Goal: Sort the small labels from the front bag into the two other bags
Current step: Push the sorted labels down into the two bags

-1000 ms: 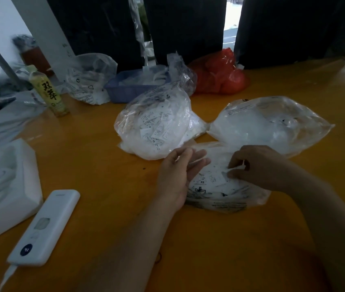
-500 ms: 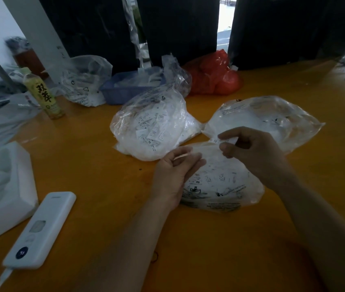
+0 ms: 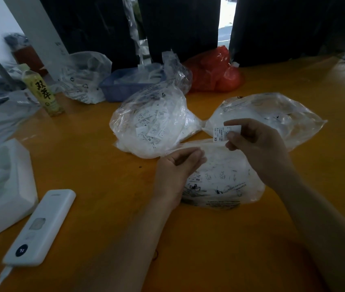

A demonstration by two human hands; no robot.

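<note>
Three clear plastic bags lie on the orange table. The front bag (image 3: 226, 182) holds small white labels. My left hand (image 3: 175, 171) pinches that bag's open rim at its left side. My right hand (image 3: 253, 142) is raised above the bag's mouth and pinches one small white label (image 3: 223, 131) marked XS between thumb and fingers. Behind on the left sits a full bag (image 3: 152, 125) packed with labels. Behind on the right lies a flatter bag (image 3: 272, 114) with pale contents.
A white remote-like device (image 3: 41, 226) with a cable lies at the front left, beside a white foam tray (image 3: 0, 186). A yellow bottle (image 3: 42, 91), another clear bag (image 3: 83, 79), a blue basket (image 3: 125, 83) and a red bag (image 3: 213, 70) stand along the back.
My right hand came out of the front bag's mouth and rose with one label pinched, now held up over the rim. My left hand stayed at the bag's edge.
</note>
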